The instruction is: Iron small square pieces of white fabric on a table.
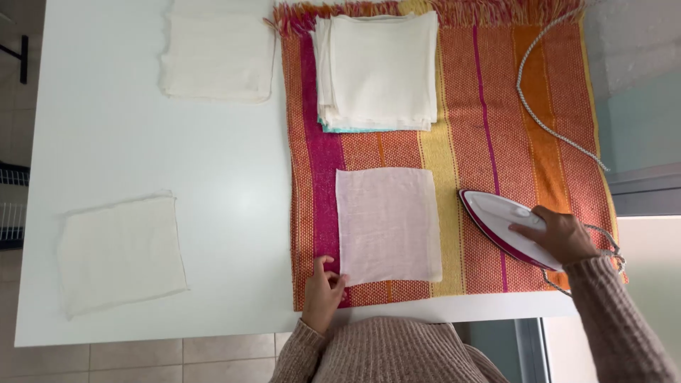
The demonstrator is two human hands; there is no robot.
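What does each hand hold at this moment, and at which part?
The right hand grips the iron by its handle. The left hand presses the lower left corner of the thin cloth.

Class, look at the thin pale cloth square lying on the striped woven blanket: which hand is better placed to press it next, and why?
Probably the right hand: it already grips the white and magenta iron beside the thin pale cloth square, while the left hand pins that square's corner.
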